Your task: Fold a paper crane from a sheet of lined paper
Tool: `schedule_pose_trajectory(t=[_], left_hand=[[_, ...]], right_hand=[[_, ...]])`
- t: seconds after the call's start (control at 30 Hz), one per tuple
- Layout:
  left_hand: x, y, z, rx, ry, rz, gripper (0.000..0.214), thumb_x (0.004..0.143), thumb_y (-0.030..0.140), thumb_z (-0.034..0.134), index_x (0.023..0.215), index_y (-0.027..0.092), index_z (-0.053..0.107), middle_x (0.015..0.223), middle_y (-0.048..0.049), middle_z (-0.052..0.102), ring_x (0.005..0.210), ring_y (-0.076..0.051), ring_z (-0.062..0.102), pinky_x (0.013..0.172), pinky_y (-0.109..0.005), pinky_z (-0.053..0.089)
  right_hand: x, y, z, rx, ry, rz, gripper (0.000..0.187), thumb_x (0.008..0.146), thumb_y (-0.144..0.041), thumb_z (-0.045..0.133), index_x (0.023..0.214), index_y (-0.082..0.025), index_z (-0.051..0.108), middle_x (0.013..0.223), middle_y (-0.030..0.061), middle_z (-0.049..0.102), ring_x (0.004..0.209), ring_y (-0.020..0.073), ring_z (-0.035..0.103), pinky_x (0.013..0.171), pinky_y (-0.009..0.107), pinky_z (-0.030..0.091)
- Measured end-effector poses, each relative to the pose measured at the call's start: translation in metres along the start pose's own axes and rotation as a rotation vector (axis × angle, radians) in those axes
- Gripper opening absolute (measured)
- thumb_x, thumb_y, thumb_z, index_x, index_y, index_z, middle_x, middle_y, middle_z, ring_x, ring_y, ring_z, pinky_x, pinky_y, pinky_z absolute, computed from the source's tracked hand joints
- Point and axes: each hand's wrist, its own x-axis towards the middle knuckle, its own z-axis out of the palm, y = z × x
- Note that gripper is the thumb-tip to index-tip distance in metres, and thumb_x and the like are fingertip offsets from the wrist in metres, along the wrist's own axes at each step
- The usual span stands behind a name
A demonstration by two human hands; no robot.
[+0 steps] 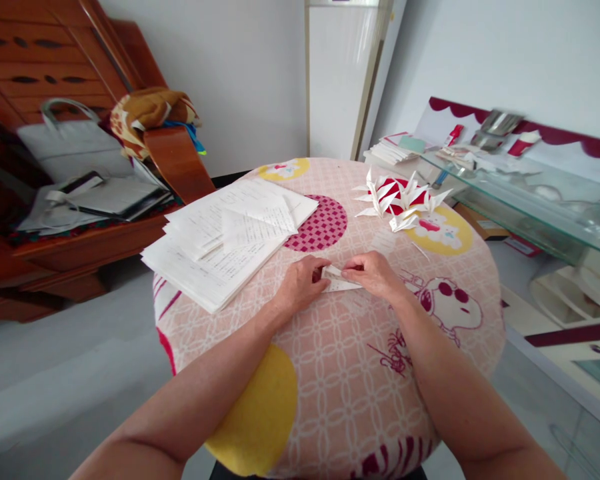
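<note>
Between my two hands, low over the middle of the round table, is a small folded piece of white paper with faint print on it. My left hand pinches its left end between thumb and fingers. At the other end, my right hand has its fingertips closed on the paper's upper right part. The fingers cover both ends of the fold. Several folded white paper cranes stand in a cluster farther back on the right. To the left lies a stack of printed paper sheets, with a loose sheet on top.
A patterned pink cloth covers the round table. On the right, a glass shelf unit with cups and papers stands against the table. A wooden bench holding a grey bag is at the left. A white cabinet stands behind.
</note>
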Motion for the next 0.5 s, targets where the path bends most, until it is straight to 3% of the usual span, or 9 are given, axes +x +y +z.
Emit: schedule_pose_trajectory(t=[0.27, 0.5], left_hand=[[-0.0007, -0.0042, 0.0028, -0.013, 0.022, 0.009, 0.038, 0.075, 0.015, 0.065, 0.113, 0.017, 0.071, 0.088, -0.0034, 0.069, 0.069, -0.013, 0.06, 0.067, -0.025, 0.05], [-0.0004, -0.0045, 0.0023, -0.017, 0.025, 0.013, 0.038, 0.076, 0.016, 0.066, 0.113, 0.017, 0.071, 0.088, -0.0033, 0.069, 0.069, -0.013, 0.061, 0.067, -0.024, 0.05]], right_hand=[[-0.0022, -0.0086, 0.0014, -0.057, 0.009, 0.005, 0.021, 0.081, -0.031, 0.069, 0.067, -0.016, 0.072, 0.058, -0.0018, 0.057, 0.059, 0.0115, 0.048, 0.055, 0.026, 0.027], [-0.0038, -0.0092, 0.0033, -0.212, 0.067, -0.108, 0.029, 0.087, -0.023, 0.059, 0.06, -0.016, 0.062, 0.056, -0.0021, 0.051, 0.057, 0.0108, 0.041, 0.056, 0.027, 0.024]])
